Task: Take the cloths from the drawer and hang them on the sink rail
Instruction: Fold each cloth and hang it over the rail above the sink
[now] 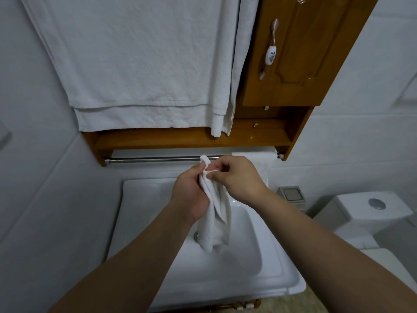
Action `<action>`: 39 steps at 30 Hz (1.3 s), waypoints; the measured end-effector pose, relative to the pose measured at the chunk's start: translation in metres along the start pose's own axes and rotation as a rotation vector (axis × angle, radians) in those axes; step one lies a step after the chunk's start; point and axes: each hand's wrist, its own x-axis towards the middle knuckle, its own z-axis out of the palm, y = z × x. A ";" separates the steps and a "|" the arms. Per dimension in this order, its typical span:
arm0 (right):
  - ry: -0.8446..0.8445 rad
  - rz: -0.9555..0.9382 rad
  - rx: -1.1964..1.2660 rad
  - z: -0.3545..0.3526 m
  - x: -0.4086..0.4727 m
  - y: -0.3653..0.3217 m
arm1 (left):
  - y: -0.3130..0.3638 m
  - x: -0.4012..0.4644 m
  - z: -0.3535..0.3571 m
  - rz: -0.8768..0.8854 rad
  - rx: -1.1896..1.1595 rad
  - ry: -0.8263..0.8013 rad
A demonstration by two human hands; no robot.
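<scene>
Forearms come in from the bottom corners and meet over the sink (pixel 140 222), so your two hands sit just below the rail (pixel 158 159) and a little right of its middle. Your left hand (pixel 189 195) is curled round the bunched upper part of a white cloth (pixel 215 222), which hangs down from that grip toward the basin, its long axis close to vertical. Your right hand (pixel 237 177) pinches a corner or hem at the top of the cloth between thumb and forefinger, other fingers loosely curled; it looks as though you are searching for an edge to open the cloth out.

What matters for the coming move: the rail runs left to right just above and behind both hands, its axis across the cloth's hanging length. The topmost fold of cloth already reaches the rail's level, overlapping it in this view, though whether it touches cannot be told. Both hands are about equally near; the left is closer to the bare stretch of rail on the left, while another white cloth (pixel 255 158) appears to hang already at the right end, partly hidden behind your right hand.

I judge you should spread the top edge sideways, then lift it up and over the bare stretch
</scene>
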 end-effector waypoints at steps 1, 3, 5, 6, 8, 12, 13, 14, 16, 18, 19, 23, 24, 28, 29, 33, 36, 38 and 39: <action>-0.009 -0.014 0.028 -0.001 -0.001 -0.002 | 0.002 0.000 0.000 0.002 -0.003 0.003; -0.036 -0.021 0.121 -0.004 -0.001 -0.006 | 0.004 0.001 0.001 0.036 0.029 0.013; -0.039 -0.002 0.241 -0.006 -0.001 -0.010 | 0.005 0.001 0.004 0.065 0.112 -0.003; -0.023 0.010 0.276 -0.007 0.000 -0.011 | 0.004 0.001 0.006 0.074 0.141 -0.022; 0.030 0.035 0.295 -0.006 0.003 -0.012 | 0.003 0.001 0.009 0.089 0.173 -0.061; 0.140 0.099 0.344 0.000 0.006 -0.012 | 0.005 0.002 0.006 0.117 0.226 -0.067; 0.156 0.114 0.367 0.001 0.006 -0.011 | 0.005 0.003 0.004 0.121 0.236 -0.053; 0.167 0.125 0.392 0.002 0.007 -0.011 | 0.005 0.002 0.004 0.123 0.244 -0.042; 0.188 0.144 0.455 0.004 0.009 -0.011 | 0.006 0.001 0.003 0.124 0.225 -0.033; 0.202 0.163 0.527 0.006 0.009 -0.011 | 0.007 0.000 0.005 0.123 0.177 -0.031; 0.200 0.168 0.547 0.007 0.009 -0.011 | 0.008 -0.001 0.006 0.122 0.159 -0.028; 0.182 0.156 0.545 0.010 0.008 -0.013 | 0.009 -0.002 0.005 0.129 0.137 -0.013; 0.180 0.153 0.543 0.010 0.008 -0.013 | 0.009 -0.002 0.005 0.129 0.141 -0.014; 0.143 0.132 0.458 0.006 0.008 -0.012 | 0.011 -0.005 0.002 0.117 0.141 -0.061; 0.138 0.118 0.418 0.004 0.009 -0.012 | 0.011 -0.005 0.001 0.123 0.164 -0.073; 0.091 0.115 0.313 -0.001 0.010 -0.010 | 0.012 -0.003 -0.004 0.130 0.259 -0.054; 0.035 0.164 0.324 -0.002 0.012 -0.008 | 0.012 -0.002 -0.006 0.119 0.299 -0.042; 0.013 0.182 0.352 -0.003 0.012 -0.007 | 0.015 -0.001 -0.008 0.132 0.343 -0.025; -0.001 0.184 0.366 -0.004 0.011 -0.007 | 0.018 -0.002 -0.009 0.154 0.397 -0.005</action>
